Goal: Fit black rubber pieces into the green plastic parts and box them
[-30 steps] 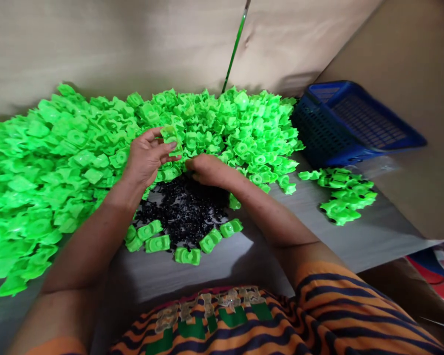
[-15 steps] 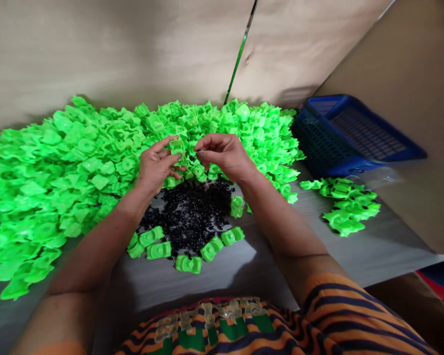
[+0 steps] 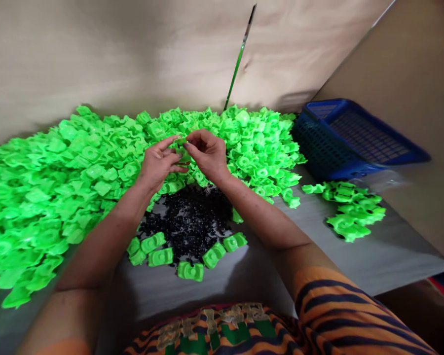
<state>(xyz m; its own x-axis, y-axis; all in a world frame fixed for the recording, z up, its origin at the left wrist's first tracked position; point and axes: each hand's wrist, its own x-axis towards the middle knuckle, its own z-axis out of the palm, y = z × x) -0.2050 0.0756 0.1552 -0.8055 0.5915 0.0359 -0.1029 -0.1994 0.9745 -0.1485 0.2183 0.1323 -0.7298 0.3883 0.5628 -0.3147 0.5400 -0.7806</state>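
My left hand point(image 3: 156, 165) grips a bright green plastic toy car body point(image 3: 181, 143) between thumb and fingers, hollow underside towards me. Against it, my right hand point(image 3: 210, 154) is pinched, its fingertips at the shell with a small dark piece just showing; its exact shape is hidden. Beneath both hands lies a heap of small black parts point(image 3: 192, 217), apparently wheels on axles. Several single green car bodies point(image 3: 190, 271) rest around the near edge of that heap.
A large pile of green car bodies point(image 3: 77, 172) runs along the wall. At the right, green cars with black wheels point(image 3: 351, 212) lie grouped on the grey table point(image 3: 403, 251). Behind them a blue basket point(image 3: 329, 143) is tipped. A thin green-and-black stick point(image 3: 239, 59) stands against the wall.
My right hand has moved left and brought its dark piece up to the car body. My left hand keeps its hold there. The whole view has shifted slightly.
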